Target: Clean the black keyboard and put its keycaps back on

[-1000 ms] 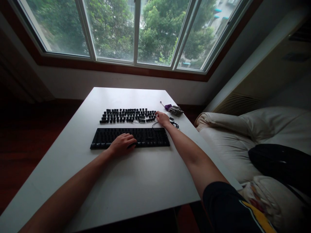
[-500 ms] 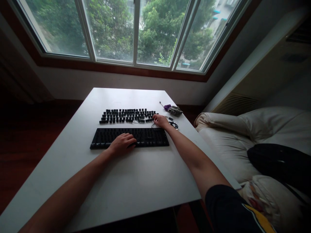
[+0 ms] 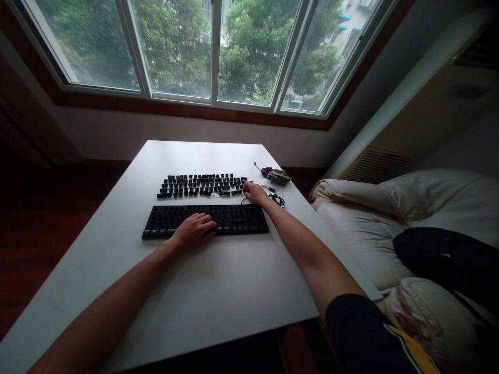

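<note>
A black keyboard (image 3: 234,221) lies on the white table in front of me, with many of its keycaps off. My left hand (image 3: 194,228) rests on its front middle part, fingers stretched out and holding nothing. Behind the keyboard, loose black keycaps (image 3: 191,184) stand in several rows. At the right end of these rows is my right hand (image 3: 255,193), its thumb and fingers pinched on a small dark keycap (image 3: 244,190), partly hidden by the fingertips.
A coiled black cable (image 3: 277,199) lies right of my right hand. Farther back are a grey cloth (image 3: 279,177), a purple piece (image 3: 266,171) and a thin brush-like stick (image 3: 256,165). The table (image 3: 218,291) borders a pale sofa (image 3: 351,223) on the right.
The whole view has shifted slightly left. Both hands stay at nearly the same places on the keyboard and at the keycap rows.
</note>
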A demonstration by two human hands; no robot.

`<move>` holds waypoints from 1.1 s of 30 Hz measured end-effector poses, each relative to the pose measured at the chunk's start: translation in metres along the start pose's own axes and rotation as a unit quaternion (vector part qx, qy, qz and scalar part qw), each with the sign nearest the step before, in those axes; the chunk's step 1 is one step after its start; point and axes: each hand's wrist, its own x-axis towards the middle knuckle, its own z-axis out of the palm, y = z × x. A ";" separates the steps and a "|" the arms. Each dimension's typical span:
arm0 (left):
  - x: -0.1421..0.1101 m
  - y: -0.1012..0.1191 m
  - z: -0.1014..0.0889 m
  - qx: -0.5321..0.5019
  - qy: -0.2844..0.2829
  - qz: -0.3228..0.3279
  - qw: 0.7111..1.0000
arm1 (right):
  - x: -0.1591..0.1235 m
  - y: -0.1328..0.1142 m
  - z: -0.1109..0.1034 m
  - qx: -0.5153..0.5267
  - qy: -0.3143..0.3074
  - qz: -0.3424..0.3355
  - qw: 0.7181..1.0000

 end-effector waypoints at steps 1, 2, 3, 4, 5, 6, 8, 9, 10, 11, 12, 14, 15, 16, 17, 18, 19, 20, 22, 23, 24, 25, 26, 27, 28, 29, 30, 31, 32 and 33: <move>0.000 0.000 0.000 -0.001 0.001 0.000 1.000 | -0.001 -0.001 -0.001 0.000 0.002 -0.001 1.000; 0.000 0.000 0.000 0.000 0.002 0.000 1.000 | -0.002 -0.001 -0.003 0.000 0.005 -0.002 1.000; 0.000 0.000 0.000 0.000 0.003 0.001 1.000 | -0.004 -0.002 -0.004 0.000 0.010 -0.003 1.000; 0.000 0.000 -0.001 0.002 0.002 0.002 1.000 | -0.006 -0.003 -0.006 0.000 0.015 -0.004 1.000; 0.000 0.000 -0.001 0.003 0.000 0.003 1.000 | -0.010 -0.003 -0.009 0.002 0.023 -0.006 1.000; 0.000 0.000 -0.001 0.004 -0.001 0.003 1.000 | -0.014 -0.004 -0.011 0.005 0.034 -0.008 0.999; 0.000 0.000 -0.001 0.006 -0.005 0.003 1.000 | -0.027 -0.006 -0.016 0.020 0.064 -0.019 0.998; 0.000 0.000 0.000 0.006 -0.007 0.003 1.000 | -0.035 -0.008 -0.019 0.032 0.080 -0.027 0.996; 0.000 0.000 0.000 0.008 -0.008 0.003 1.000 | -0.043 -0.010 -0.021 0.044 0.096 -0.037 0.994; 0.000 0.000 0.001 0.009 -0.007 0.003 1.000 | -0.052 -0.012 -0.024 0.057 0.107 -0.047 0.992; 0.000 0.000 0.001 0.012 -0.004 0.003 1.000 | -0.061 -0.015 -0.026 0.069 0.114 -0.055 0.990; 0.001 0.000 0.002 0.016 0.003 0.002 1.000 | -0.078 -0.020 -0.032 0.089 0.122 -0.067 0.986; 0.002 0.000 0.003 0.019 0.007 0.000 1.000 | -0.085 -0.022 -0.035 0.094 0.123 -0.072 0.985; 0.002 0.001 0.003 0.022 0.011 -0.001 1.000 | -0.092 -0.024 -0.038 0.098 0.123 -0.077 0.985; 0.003 0.001 0.003 0.025 0.013 -0.003 1.000 | -0.098 -0.026 -0.040 0.099 0.122 -0.082 0.984; 0.003 0.001 0.004 0.030 0.014 -0.004 0.999 | -0.103 -0.028 -0.043 0.100 0.120 -0.086 0.984; 0.004 0.001 0.004 0.035 0.016 -0.004 0.999 | -0.107 -0.029 -0.046 0.100 0.119 -0.091 0.984; 0.004 0.001 0.005 0.041 0.016 -0.005 0.999 | -0.110 -0.031 -0.049 0.101 0.118 -0.095 0.983; 0.004 0.001 0.006 0.049 0.017 -0.006 0.999 | -0.116 -0.033 -0.053 0.104 0.119 -0.100 0.982; 0.004 0.000 0.006 0.052 0.018 -0.007 0.998 | -0.118 -0.033 -0.054 0.104 0.121 -0.102 0.982; 0.003 0.000 0.007 0.053 0.019 -0.008 0.998 | -0.120 -0.034 -0.056 0.103 0.122 -0.103 0.982; 0.003 0.000 0.007 0.054 0.020 -0.008 0.998 | -0.122 -0.034 -0.057 0.102 0.122 -0.102 0.982; 0.003 -0.001 0.008 0.054 0.020 -0.008 0.998 | -0.124 -0.034 -0.058 0.102 0.120 -0.101 0.982; 0.003 -0.001 0.008 0.054 0.019 -0.008 0.998 | -0.125 -0.034 -0.058 0.103 0.117 -0.101 0.983; 0.003 -0.002 0.009 0.053 0.019 -0.009 0.998 | -0.127 -0.033 -0.059 0.104 0.113 -0.102 0.983; 0.003 -0.002 0.009 0.050 0.019 -0.009 0.999 | -0.128 -0.033 -0.059 0.106 0.109 -0.104 0.983; 0.003 -0.002 0.009 0.047 0.019 -0.009 0.999 | -0.129 -0.031 -0.059 0.108 0.107 -0.107 0.983; 0.003 -0.002 0.009 0.044 0.019 -0.009 0.999 | -0.130 -0.030 -0.059 0.110 0.106 -0.110 0.982; 0.003 -0.003 0.009 0.042 0.019 -0.008 0.999 | -0.131 -0.029 -0.059 0.112 0.105 -0.113 0.982; 0.003 -0.003 0.009 0.040 0.018 -0.007 0.999 | -0.132 -0.028 -0.059 0.115 0.104 -0.115 0.981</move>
